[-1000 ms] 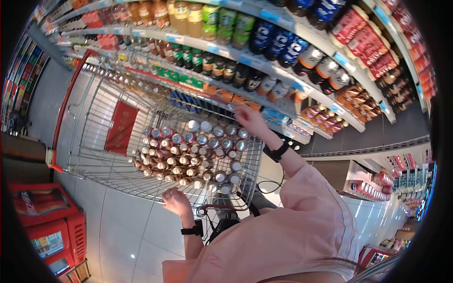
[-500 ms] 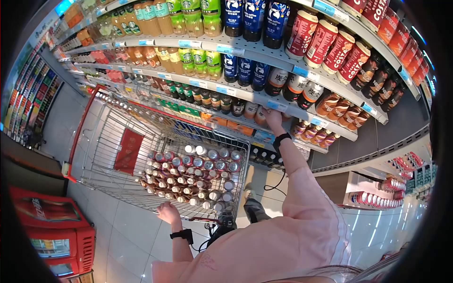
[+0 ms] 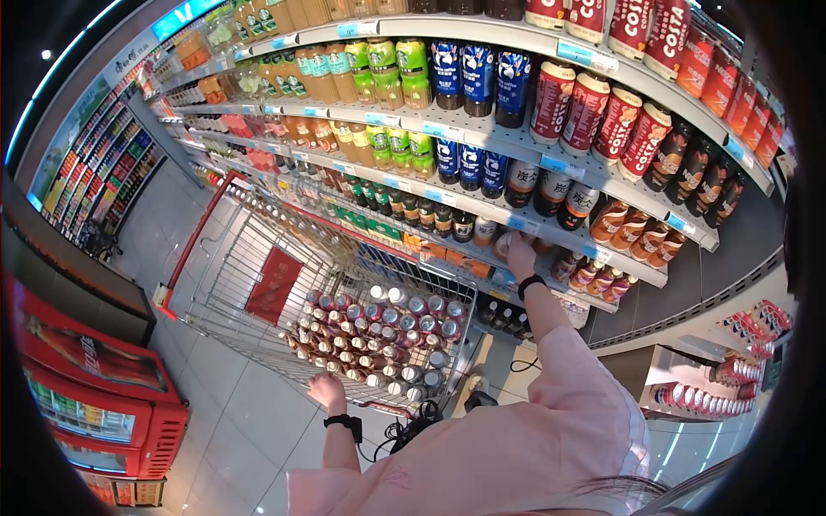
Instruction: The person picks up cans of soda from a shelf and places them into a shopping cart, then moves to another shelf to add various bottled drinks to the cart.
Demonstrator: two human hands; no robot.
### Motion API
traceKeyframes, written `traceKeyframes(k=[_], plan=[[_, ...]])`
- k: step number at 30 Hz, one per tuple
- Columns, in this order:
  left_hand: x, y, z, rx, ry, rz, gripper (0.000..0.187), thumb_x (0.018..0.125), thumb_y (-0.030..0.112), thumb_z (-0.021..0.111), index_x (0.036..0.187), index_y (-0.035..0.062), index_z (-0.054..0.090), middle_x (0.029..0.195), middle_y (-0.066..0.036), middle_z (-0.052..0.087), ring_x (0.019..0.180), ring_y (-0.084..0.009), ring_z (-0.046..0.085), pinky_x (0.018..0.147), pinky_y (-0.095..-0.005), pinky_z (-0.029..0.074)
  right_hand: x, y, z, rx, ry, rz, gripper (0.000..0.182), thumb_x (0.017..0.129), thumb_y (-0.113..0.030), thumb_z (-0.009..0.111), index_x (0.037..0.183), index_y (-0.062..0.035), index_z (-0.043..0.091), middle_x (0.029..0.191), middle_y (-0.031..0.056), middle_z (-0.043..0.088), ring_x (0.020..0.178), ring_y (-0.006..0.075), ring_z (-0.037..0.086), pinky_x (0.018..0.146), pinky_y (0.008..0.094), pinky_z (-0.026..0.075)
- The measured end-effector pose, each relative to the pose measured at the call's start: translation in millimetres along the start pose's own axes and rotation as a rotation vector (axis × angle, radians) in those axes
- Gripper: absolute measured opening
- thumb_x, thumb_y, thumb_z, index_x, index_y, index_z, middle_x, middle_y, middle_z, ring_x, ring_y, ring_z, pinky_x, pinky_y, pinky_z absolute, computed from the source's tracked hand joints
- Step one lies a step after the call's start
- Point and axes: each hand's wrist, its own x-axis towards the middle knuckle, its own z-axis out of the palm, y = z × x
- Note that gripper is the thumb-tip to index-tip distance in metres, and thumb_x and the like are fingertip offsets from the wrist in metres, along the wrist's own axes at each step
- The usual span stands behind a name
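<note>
My right hand (image 3: 520,256) reaches into a lower shelf, its fingers closed around a pale-labelled bottle (image 3: 502,246) that stands in the row. Part of the fingers is hidden by the bottle and the shelf edge above. My left hand (image 3: 326,391) is held low beside the near side of the shopping cart (image 3: 274,284), fingers loosely spread with nothing in them. Inside the cart, many upright bottles and cans (image 3: 379,335) stand packed together, mostly with white caps or silver tops showing.
Curved shelves (image 3: 551,155) of bottled and canned coffee rise in front of me. At the left stands a red drinks fridge (image 3: 95,353). Black cables (image 3: 416,426) hang by the cart's near end. More cans sit on a low display (image 3: 701,396) at the right.
My view has tilted, so shelves and cart appear lower and further right. My right hand stays at the same lower shelf bottle, and my left hand stays beside the cart.
</note>
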Motion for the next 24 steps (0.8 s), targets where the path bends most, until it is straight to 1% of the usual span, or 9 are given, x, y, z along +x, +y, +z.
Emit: traceKeyframes(k=[3,6,9,10,12,13,17,22,24], plan=[[-1,-2,3,0.014,-0.001,0.001,0.01,0.069,0.018,0.062,0.076,0.0124,0.066,0.084,-0.002,0.065,0.094,-0.0222,0.053,0.075,-0.0407,0.039,-16,9,-7,0.022,0.058,0.031,0.064,0.078,-0.029,0.063,0.131,-0.0087,0.034,0.095,0.0204,0.062,0.084,0.0352,0.062,0.069,0.044,0.05],[1,-7,11,0.034,-0.004,0.006,0.01,0.069,0.019,0.062,0.075,0.0122,0.066,0.084,-0.003,0.064,0.094,-0.0222,0.053,0.075,-0.0418,0.039,-35,29,-10,0.106,0.0,0.048,0.059,0.077,-0.029,0.063,0.127,-0.008,0.037,0.095,0.0219,0.062,0.084,0.0358,0.062,0.069,0.0441,0.05],[0,-8,10,-0.025,-0.014,0.006,0.009,0.069,0.018,0.062,0.074,0.0121,0.067,0.083,-0.004,0.064,0.094,-0.0226,0.053,0.075,-0.0418,0.038,-54,31,-23,0.108,-0.013,-0.008,0.05,0.078,-0.031,0.062,0.118,-0.0075,0.042,0.095,0.0222,0.061,0.085,0.0362,0.061,0.07,0.0443,0.049],[-1,-7,12,-0.027,-0.014,0.008,0.01,0.068,0.018,0.062,0.074,0.0118,0.067,0.083,-0.004,0.065,0.094,-0.0227,0.053,0.075,-0.0418,0.038,-55,30,-29,0.144,0.046,-0.051,0.047,0.078,-0.031,0.062,0.115,-0.0076,0.043,0.096,0.0218,0.061,0.085,0.0363,0.061,0.07,0.0444,0.049],[-1,-10,13,-0.013,-0.024,0.019,0.01,0.068,0.017,0.061,0.075,0.0113,0.067,0.083,-0.004,0.065,0.095,-0.0228,0.052,0.076,-0.0418,0.038,-72,20,-45,0.223,0.147,-0.122,0.042,0.079,-0.031,0.062,0.11,-0.008,0.045,0.096,0.0212,0.061,0.086,0.0366,0.06,0.07,0.0444,0.048],[1,-11,17,0.009,-0.05,0.004,0.011,0.068,0.017,0.061,0.076,0.0113,0.067,0.087,-0.004,0.064,0.096,-0.023,0.052,0.076,-0.0421,0.038,-84,17,-55,0.314,0.15,-0.091,0.038,0.079,-0.029,0.062,0.106,-0.0064,0.047,0.092,0.0203,0.061,0.086,0.0371,0.059,0.071,0.0441,0.046],[-2,-10,12,-0.049,-0.02,0.028,0.012,0.068,0.016,0.061,0.077,0.0107,0.067,0.092,-0.005,0.063,0.098,-0.0237,0.051,0.076,-0.0426,0.038,-121,-8,-99,0.304,0.142,-0.21,0.037,0.079,-0.029,0.063,0.106,-0.0083,0.048,0.088,0.0195,0.061,0.083,0.0366,0.061,0.069,0.041,0.048],[-3,-3,-4,-0.078,0.02,0.053,0.009,0.068,0.014,0.061,0.076,0.012,0.066,0.088,-0.005,0.063,0.096,-0.0247,0.052,0.074,-0.0429,0.039,-150,-66,-148,0.324,0.123,-0.362,0.038,0.079,-0.033,0.064,0.105,-0.0089,0.049,0.085,0.0171,0.062,0.076,0.0352,0.062,0.062,0.0395,0.049],[-4,-2,-13,-0.147,-0.002,0.061,0.01,0.069,0.012,0.061,0.077,0.0133,0.067,0.088,-0.005,0.064,0.099,-0.0258,0.052,0.074,-0.0438,0.039,-153,-93,-149,0.314,0.056,-0.4,0.039,0.08,-0.034,0.063,0.106,-0.0098,0.049,0.086,0.0174,0.062,0.078,0.0359,0.061,0.064,0.0401,0.049]])
